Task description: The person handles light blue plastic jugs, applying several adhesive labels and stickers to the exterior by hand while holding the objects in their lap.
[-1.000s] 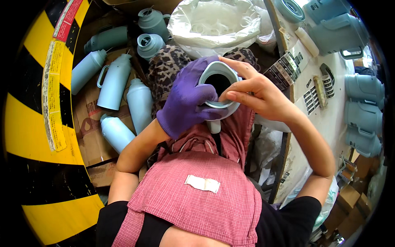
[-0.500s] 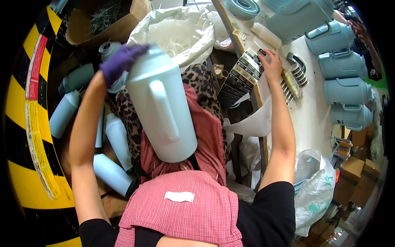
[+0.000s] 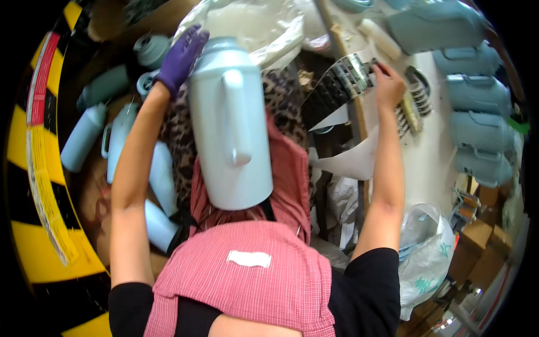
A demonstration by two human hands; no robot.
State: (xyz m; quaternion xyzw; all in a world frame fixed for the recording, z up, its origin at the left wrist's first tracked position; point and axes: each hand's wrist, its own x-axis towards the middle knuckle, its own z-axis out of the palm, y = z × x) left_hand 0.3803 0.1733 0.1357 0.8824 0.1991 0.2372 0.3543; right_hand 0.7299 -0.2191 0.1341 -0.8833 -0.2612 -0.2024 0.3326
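A light blue thermos jug [image 3: 227, 129] with a side handle stands on my lap, its handle facing up toward me. My left hand [image 3: 182, 60], in a purple glove, is against the jug's neck and shoulder; its fingers reach along the side and the thumb is hidden. At the bench edge my bare right hand [image 3: 388, 87] pinches the edge of a sheet of black and silver labels [image 3: 342, 81]. The sheet curves down over the edge. Whether one label has come loose between the fingertips is too blurred to tell.
Several finished-looking blue jugs [image 3: 480, 92] line the right side of the white bench [image 3: 432, 163]. Blue jug bodies [image 3: 84, 137] lie on the left. A white sack [image 3: 247, 28] is ahead, a plastic bag [image 3: 426, 258] at right. A yellow-black striped barrier [image 3: 45, 208] borders the left.
The jug has turned more upright, and my left hand has moved up with its neck. My right hand has gone from spread fingers on the label sheet to a pinch at its edge.
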